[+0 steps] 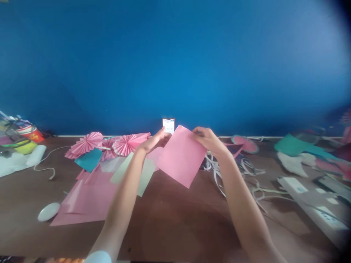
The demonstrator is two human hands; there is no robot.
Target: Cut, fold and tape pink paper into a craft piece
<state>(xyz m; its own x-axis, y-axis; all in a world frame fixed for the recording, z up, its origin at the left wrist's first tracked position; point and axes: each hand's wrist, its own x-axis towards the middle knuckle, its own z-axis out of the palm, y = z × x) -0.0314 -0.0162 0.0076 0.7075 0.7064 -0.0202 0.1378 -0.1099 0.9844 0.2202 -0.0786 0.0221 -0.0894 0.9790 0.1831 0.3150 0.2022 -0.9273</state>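
Observation:
A pink sheet of paper (182, 157) is held up in front of me above the brown table, tilted so one corner points down. My right hand (204, 138) pinches its upper right edge. At its upper left, my left hand (157, 140) is closed with the fingertips partly hidden behind the paper. A second, paler pink piece shows just behind, near the left hand. Beyond my hands a phone (168, 125) stands upright with its screen lit. Left of my hands lie folded pink paper fans (128, 144) and a pale green sheet (146, 175).
A larger pink sheet (87, 199), a teal piece (89, 160) and a white oval object (48, 212) lie at left. White ribbons and cords (215, 170) tangle at right, near a white power strip (294, 185) and green paper (292, 145). A blue wall (175, 65) rises behind.

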